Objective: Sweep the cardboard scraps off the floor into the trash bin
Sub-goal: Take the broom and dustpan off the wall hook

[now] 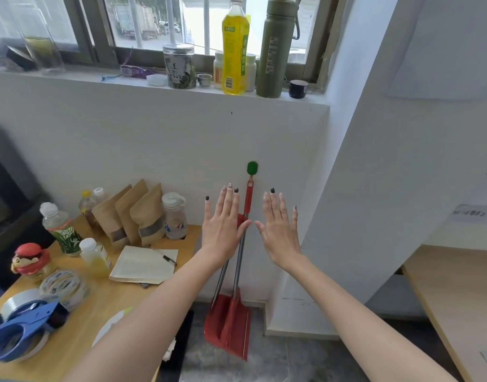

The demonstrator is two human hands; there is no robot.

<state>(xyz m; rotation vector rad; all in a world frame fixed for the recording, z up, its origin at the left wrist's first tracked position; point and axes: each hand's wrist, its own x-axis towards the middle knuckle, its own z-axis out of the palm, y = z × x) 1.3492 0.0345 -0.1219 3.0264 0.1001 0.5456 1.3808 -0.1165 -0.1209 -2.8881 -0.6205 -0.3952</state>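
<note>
A red dustpan and a broom with a red grip and metal shafts hang against the white wall from a green hook. My left hand is raised flat in front of the shafts, fingers spread, holding nothing. My right hand is raised just right of the shafts, also flat and spread. Neither hand grips the handles. No cardboard scraps or trash bin are in view.
A wooden table on the left carries bottles, brown pouches, a notebook, tape rolls and a blue tape dispenser. The window sill above holds bottles and jars. Another wooden desk stands at right. Grey floor lies below.
</note>
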